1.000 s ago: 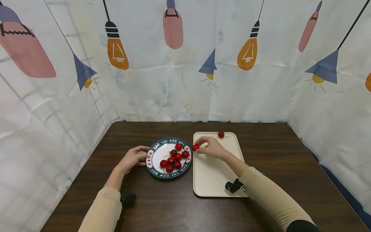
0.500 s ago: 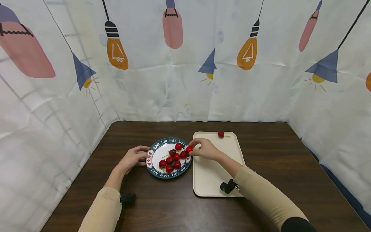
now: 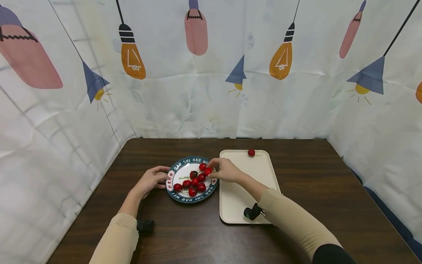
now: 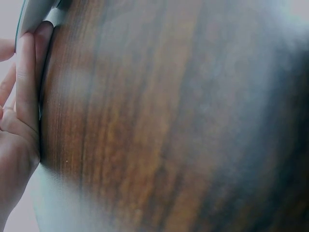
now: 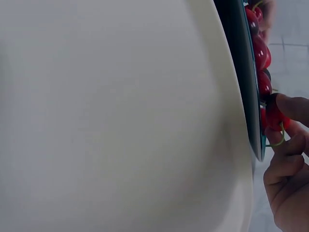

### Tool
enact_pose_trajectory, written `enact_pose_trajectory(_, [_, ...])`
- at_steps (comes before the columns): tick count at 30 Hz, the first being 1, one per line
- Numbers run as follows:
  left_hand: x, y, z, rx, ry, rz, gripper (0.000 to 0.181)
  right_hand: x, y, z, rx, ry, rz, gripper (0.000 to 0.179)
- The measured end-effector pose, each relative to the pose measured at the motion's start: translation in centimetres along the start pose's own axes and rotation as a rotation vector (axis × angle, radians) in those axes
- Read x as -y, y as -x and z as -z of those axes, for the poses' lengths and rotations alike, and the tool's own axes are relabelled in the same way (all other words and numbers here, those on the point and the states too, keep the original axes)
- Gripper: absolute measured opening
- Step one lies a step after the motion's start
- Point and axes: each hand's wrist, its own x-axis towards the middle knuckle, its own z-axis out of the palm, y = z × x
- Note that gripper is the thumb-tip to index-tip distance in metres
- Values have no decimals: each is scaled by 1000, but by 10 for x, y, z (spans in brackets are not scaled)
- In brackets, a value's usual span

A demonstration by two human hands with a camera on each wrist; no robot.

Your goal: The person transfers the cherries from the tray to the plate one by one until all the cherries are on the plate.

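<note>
My right hand pinches a red cherry between thumb and fingertips over the right side of the plate. In the right wrist view a green stem curves from this cherry, which sits right at the other fruit. Several cherries lie clustered on the round white plate with its teal lettered rim. At the plate's left edge rests my left hand, fingers fairly straight against the rim. The left wrist view shows those fingers low along the tabletop, touching the plate's side.
Just right of the plate lies a cream rectangular tray, partly under my right forearm. One cherry with a stem sits at its far edge. Both stand on a dark wooden table, with a patterned curtain hanging around it.
My right hand has moved left from the tray's edge to over the plate, carrying the cherry. Some cherries on the plate have shifted left. My left hand stays in place.
</note>
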Motion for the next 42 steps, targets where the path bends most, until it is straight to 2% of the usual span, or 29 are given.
enact_pose_trajectory(14, [-2, 2, -1, 9, 0, -4, 48, 14, -11, -14, 43, -25, 14, 30])
enact_pose_trajectory(20, [-3, 1, -1, 4, -11, -2, 48, 17, -15, -17, 19, -38, -11, 30])
enact_pose_trajectory(26, [0, -1, 0, 12, -3, -13, 50, 20, -22, -21, -1, -14, -3, 29])
enact_pose_trajectory(34, [0, -1, -1, 7, 4, -8, 50, 16, -29, -26, -8, 4, -32, 30])
enact_pose_trajectory(42, [-3, 3, -2, 2, -2, -25, 50, 18, -27, -22, -9, 13, 6, 36])
